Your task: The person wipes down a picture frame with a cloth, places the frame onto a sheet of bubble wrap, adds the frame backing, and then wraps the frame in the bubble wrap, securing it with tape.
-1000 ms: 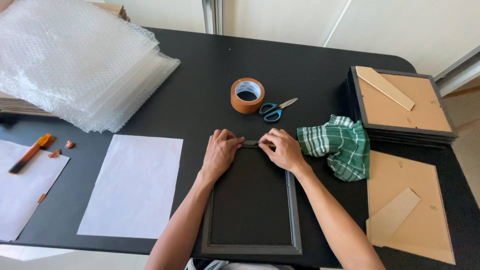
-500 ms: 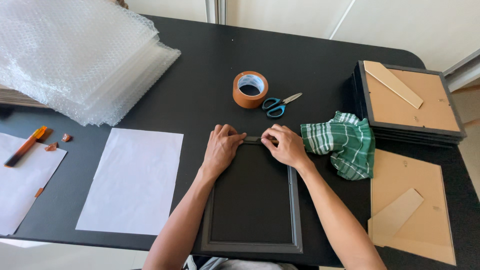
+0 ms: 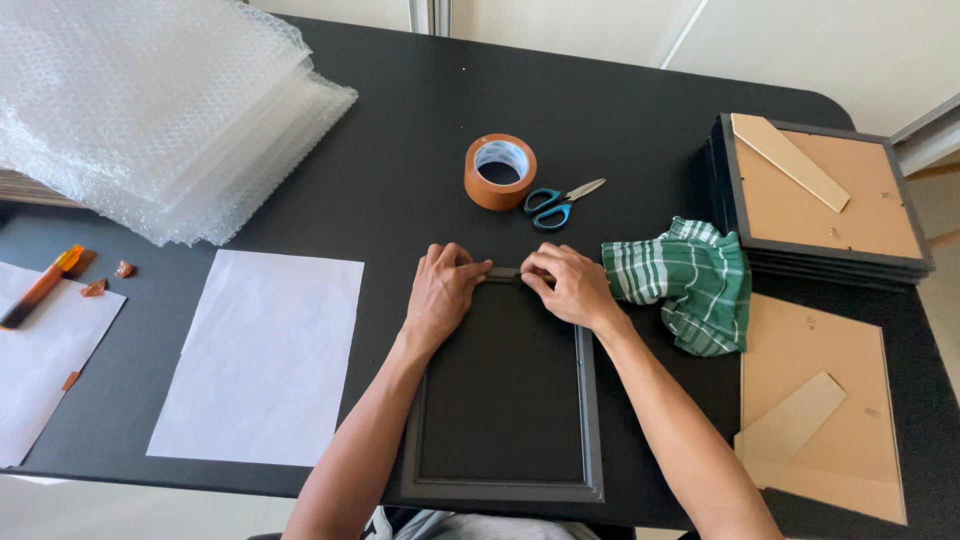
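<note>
Both hands press down on the top edge of a dark picture frame. The left hand lies flat on the top left corner with its fingers together. The right hand curls over the top edge, and its fingertips pinch at something small there. I cannot tell what that small thing is, because the fingers hide it.

The frame lies flat on the black table, right in front of the person, with its long side pointing away from them. It looks stiff and light, and the thin rim looks like it could dent or chip. The middle may be glass, so it is safer to hold it by the two long sides, not by the middle.

Just beside the right hand lies a green and white checked cloth. A little past the frame sit a brown roll of tape and blue scissors. To the left lies a white sheet of paper. Far left is a big pile of bubble wrap. On the right stands a stack of frames with brown backs up, and one more brown backing board lies near it.
</note>
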